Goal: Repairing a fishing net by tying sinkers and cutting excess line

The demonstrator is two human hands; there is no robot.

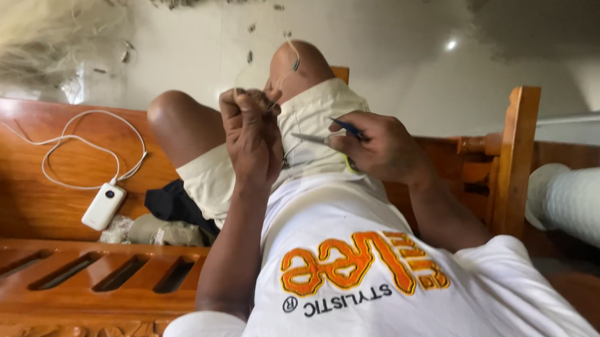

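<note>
- Now, far to your left, a white power bank lies on the wooden bench, with its white cable looped above it on the seat.
- Just right of that, dark cloth and a crumpled bag sit bunched against your thigh.
- Your left hand is raised in front of your knees, its grip clenched around a bunch of thin fishing net; fine strands run up from your fist past the right knee.
- More of the pale net lies heaped at the top left, beyond the bench.
- Your right hand sits just beside the left, a little lower, over your cream shorts. Its grip is pinched on a slim netting needle with a blue end, the pale tip pointing toward your left hand.
- At the far right stands the bench's wooden armrest post, and beyond it a white bolster.
</note>
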